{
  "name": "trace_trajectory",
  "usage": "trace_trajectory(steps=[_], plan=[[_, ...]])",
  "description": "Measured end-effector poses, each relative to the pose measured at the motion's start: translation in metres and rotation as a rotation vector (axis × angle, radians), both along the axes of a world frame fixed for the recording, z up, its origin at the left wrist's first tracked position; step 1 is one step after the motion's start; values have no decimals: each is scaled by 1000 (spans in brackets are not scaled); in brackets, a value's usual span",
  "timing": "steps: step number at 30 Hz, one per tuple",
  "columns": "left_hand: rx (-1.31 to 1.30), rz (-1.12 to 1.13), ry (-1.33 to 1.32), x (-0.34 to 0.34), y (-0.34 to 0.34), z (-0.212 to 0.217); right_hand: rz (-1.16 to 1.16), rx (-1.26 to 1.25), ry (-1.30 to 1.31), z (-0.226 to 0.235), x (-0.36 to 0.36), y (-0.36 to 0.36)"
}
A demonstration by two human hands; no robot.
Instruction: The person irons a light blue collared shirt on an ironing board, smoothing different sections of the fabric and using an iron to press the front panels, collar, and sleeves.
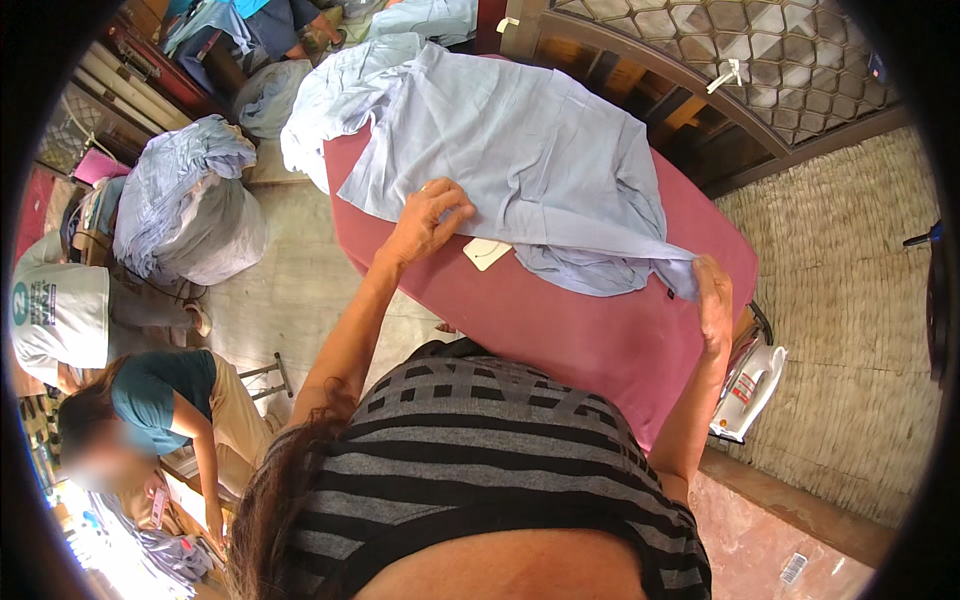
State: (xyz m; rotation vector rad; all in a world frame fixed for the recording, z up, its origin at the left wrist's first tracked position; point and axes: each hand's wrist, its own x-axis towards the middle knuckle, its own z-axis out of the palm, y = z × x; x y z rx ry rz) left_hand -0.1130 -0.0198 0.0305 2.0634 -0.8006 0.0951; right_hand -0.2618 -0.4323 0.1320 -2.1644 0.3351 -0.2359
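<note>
Nearest the person, the right hand [713, 300] pinches the hem of the pale blue garment [530, 160] at the near right edge of the maroon-covered table [560, 330]. The left hand [428, 220] presses flat, fingers spread, on the cloth further in. A white tag [487, 253] lies beside it. Beyond the table's left side sits a heaped cloth bundle [185, 205].

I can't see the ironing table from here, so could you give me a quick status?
Left hand flat on light blue garment. Right hand pinching its edge. White tag beside.
</note>
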Motion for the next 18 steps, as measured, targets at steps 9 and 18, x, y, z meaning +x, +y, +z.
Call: trace_trajectory(steps=[9, 18], plan=[[221, -15, -241, -2, 0, -11, -235, 225, -141, -33, -2, 0], [339, 70, -363, -9, -14, -14, -180, 565, -270, -21, -23, 27]])
